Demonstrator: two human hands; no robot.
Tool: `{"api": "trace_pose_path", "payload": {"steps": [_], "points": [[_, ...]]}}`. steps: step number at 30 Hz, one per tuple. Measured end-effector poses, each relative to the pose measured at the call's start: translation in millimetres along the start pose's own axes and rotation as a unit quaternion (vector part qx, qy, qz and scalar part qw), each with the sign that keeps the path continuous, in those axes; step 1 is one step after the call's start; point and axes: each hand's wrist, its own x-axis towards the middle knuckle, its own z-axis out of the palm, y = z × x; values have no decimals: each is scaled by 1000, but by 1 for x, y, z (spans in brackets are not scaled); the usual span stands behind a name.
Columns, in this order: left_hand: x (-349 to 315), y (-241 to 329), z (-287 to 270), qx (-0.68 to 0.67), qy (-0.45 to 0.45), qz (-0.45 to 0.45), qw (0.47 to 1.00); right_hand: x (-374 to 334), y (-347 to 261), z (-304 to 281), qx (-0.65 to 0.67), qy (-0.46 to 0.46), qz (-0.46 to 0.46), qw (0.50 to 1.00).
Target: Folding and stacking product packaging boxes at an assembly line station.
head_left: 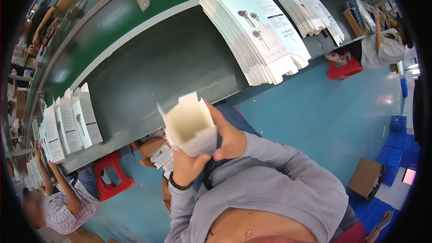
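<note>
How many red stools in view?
2: one red stool at lower left, another at upper right. A red patch at bottom right is unclear; more may be hidden.

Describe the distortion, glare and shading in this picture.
Head view: edges of the dark bench bow, corners are black; head view: the blue floor shows pale glare at right; head view: the open carton looks dimmer inside than its rim.

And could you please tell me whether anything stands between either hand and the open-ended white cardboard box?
Nothing visible does: the bare left hand holds the open-ended white cardboard box directly at its near left, and the bare right hand directly along its right side.
</note>
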Motion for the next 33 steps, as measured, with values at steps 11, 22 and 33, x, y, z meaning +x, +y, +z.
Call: {"api": "trace_pose_path", "payload": {"steps": [11,22,33], "points": [[8,35,-44,114,111,62,985,-6,8,-3,-235,-85,-5,968],[18,40,-4,-172,353,178,902,3,2,26,-47,-21,-44,998],[29,47,-7,-98,311,274,905,-4,0,20,30,37,-94,994]]}}
